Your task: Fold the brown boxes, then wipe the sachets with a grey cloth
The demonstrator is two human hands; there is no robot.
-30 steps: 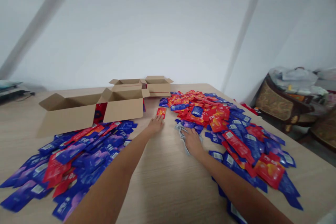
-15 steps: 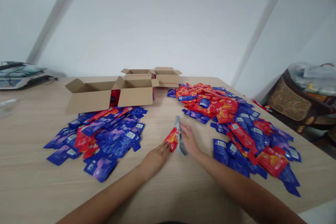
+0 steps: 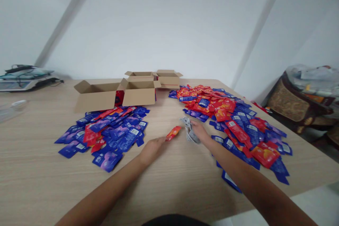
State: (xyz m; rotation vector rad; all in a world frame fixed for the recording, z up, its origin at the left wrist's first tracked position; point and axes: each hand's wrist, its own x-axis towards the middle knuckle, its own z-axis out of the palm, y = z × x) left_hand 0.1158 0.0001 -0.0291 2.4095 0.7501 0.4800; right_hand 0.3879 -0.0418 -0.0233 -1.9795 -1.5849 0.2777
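Between the finger ends of my left hand [image 3: 153,151] is a red pouch [image 3: 173,133] with an orange print, tilted above the table. My right hand [image 3: 200,131] grips a crumpled grey cloth [image 3: 190,131], a short gap to the right of the pouch. To the left of my left hand lies a pile of blue and red pouches [image 3: 120,136]. Beyond and beside my right hand spreads a larger heap of red and blue pouches [image 3: 217,107], partly hidden behind my right forearm.
Open cardboard boxes [image 3: 139,97] stand at the back of the wooden table [image 3: 159,190]. A scale-like device [image 3: 25,83] with items on top sits at the far left, near a clear plastic item [image 3: 13,109]. A patterned chair [image 3: 284,97] loaded with bags is at the right.
My right hand has moved the cloth off the red pouch, to the right. The left hand has lifted and tilted the pouch. The camera view has shifted slightly.
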